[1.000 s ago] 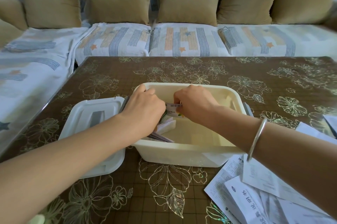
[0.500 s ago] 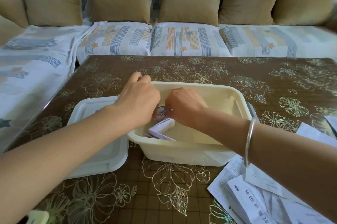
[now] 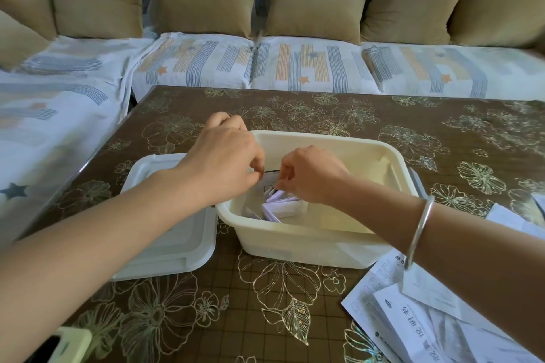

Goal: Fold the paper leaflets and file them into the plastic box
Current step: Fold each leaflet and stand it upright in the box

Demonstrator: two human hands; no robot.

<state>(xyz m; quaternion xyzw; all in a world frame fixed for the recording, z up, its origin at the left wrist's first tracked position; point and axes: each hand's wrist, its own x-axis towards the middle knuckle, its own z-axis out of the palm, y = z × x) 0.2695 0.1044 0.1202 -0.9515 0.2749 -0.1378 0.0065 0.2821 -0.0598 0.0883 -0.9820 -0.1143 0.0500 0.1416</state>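
Observation:
A cream plastic box (image 3: 298, 240) stands open on the table. Inside, at its left end, folded leaflets (image 3: 284, 207) stand packed together. My left hand (image 3: 221, 162) and my right hand (image 3: 309, 175) are both over that end of the box, fingers pinched on a folded leaflet (image 3: 269, 181) held upright between them against the left wall. A silver bangle sits on my right wrist. Unfolded leaflets (image 3: 413, 321) lie spread on the table at the lower right.
The box's white lid (image 3: 174, 244) lies upside down just left of the box. A pale green object (image 3: 69, 345) shows at the bottom left corner. The brown floral table (image 3: 324, 111) is bordered by a sofa (image 3: 295, 67) with tan cushions behind and left.
Both hands have shifted slightly toward the box's left wall, still holding the folded leaflet. The view has tilted so the box sits a little further right.

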